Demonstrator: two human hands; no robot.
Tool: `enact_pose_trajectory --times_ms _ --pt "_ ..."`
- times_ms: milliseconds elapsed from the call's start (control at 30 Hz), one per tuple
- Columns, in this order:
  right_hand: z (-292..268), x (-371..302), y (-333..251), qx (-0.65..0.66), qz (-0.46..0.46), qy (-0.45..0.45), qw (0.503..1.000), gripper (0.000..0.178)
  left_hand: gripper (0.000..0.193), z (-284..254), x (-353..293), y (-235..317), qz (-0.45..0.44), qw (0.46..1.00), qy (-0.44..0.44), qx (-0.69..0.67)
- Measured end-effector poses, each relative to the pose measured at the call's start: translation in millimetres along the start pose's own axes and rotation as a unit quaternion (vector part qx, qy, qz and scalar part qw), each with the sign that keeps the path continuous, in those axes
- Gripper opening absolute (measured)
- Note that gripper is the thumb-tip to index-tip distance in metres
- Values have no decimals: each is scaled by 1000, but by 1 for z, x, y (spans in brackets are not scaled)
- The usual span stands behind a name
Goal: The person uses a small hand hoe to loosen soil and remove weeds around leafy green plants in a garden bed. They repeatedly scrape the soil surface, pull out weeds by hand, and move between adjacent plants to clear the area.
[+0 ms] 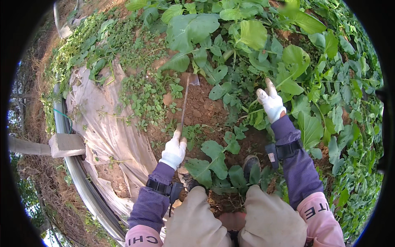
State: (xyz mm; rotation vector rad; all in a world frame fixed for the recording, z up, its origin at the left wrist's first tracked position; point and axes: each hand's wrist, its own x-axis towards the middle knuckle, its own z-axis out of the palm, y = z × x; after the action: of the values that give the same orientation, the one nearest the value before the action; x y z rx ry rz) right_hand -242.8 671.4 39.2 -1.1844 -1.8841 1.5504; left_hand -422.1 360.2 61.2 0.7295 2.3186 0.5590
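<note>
My left hand point(173, 151), in a white glove with tan fingertips, is closed round the lower end of a small hand hoe point(185, 101). The hoe's thin handle points away from me, and its pale flat blade point(194, 80) lies at the reddish soil. My right hand point(271, 102), gloved the same way, reaches in among leafy green plants point(294, 61). Its forefinger is stretched forward and the thumb stands apart, close to a leaf stalk; I see nothing held in it. Some of its fingers are hidden.
Broad-leaved plants point(212, 162) grow right before my shoes, and dense greenery fills the right side. Low weeds point(154, 99) cover soil at the left. Beyond lies torn whitish sheeting point(109, 111), edged by a curved pipe point(82, 179) and a concrete block point(66, 145).
</note>
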Motion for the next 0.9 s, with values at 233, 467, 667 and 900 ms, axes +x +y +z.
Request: enact_pose_trajectory --times_ms 233,467,667,900 --pt "-5 -6 1 -61 8 1 998 72 49 -12 -160 -61 -14 972 -231 -38" --pt "2 2 12 -151 -47 21 987 67 38 -26 -59 -22 10 992 -85 88" --pt "-1 -7 1 -122 -54 14 991 64 34 -27 67 16 50 995 39 78" --pt "-4 -6 9 -52 -14 0 999 67 40 -6 -56 -41 -91 994 -47 28"
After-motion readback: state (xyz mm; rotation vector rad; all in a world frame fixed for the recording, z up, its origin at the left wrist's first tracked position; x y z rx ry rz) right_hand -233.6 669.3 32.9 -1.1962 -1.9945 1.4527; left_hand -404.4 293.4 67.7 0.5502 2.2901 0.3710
